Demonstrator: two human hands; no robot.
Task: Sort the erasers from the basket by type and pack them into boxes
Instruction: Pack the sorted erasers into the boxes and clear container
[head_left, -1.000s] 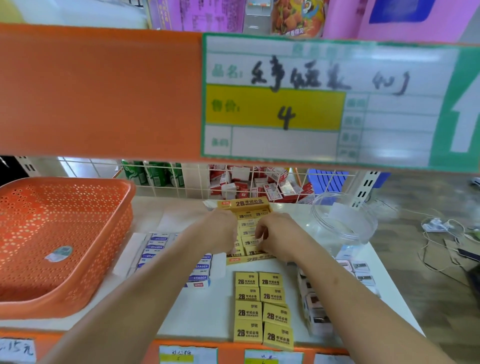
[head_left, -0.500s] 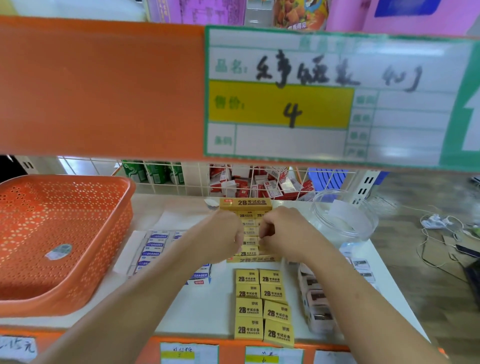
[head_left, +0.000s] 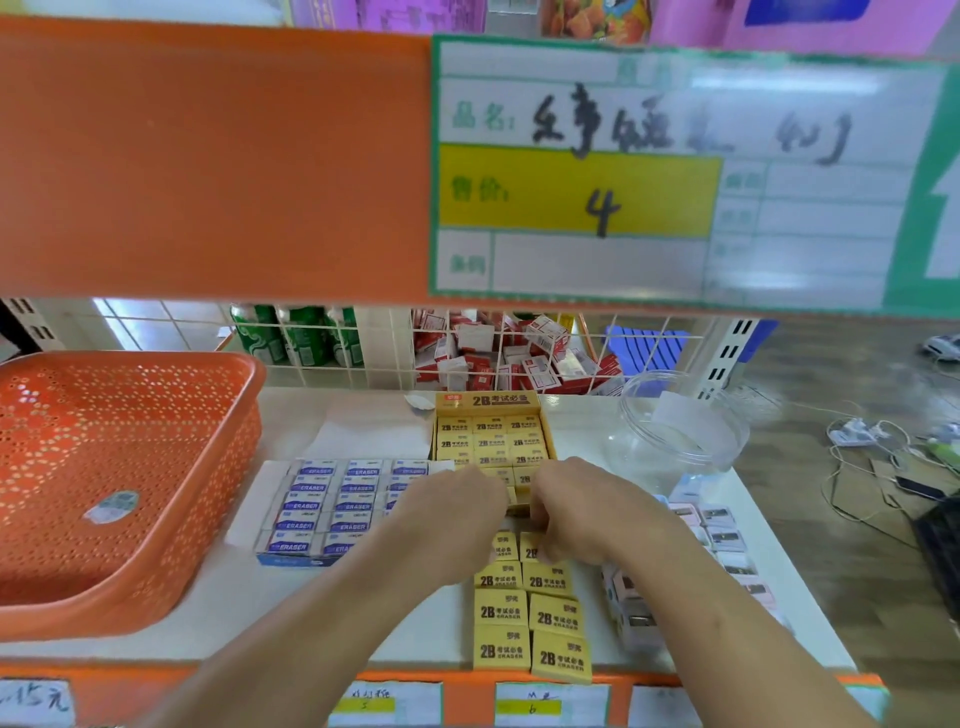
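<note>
A yellow 2B eraser box (head_left: 488, 401) lies open mid-shelf, with rows of yellow erasers (head_left: 491, 441) inside. Loose yellow erasers (head_left: 524, 618) lie in two columns in front of it. My left hand (head_left: 452, 512) and my right hand (head_left: 576, 512) hover side by side over the box's near end, fingers curled down. My right fingertips pinch the top loose yellow eraser (head_left: 531, 552). What my left fingers hold is hidden. A box of blue-and-white erasers (head_left: 322, 506) sits to the left, and pink erasers (head_left: 722, 535) lie to the right.
The orange basket (head_left: 228, 467) stands at the left with only a sticker showing inside. A clear plastic jar (head_left: 680, 431) lies at the back right. An orange upper shelf edge (head_left: 208, 156) with a price tag hangs low overhead. A wire grid (head_left: 467, 353) closes the back.
Both hands have drawn back from the middle of the yellow box to its near end and the first loose yellow erasers. More of the packed rows shows.
</note>
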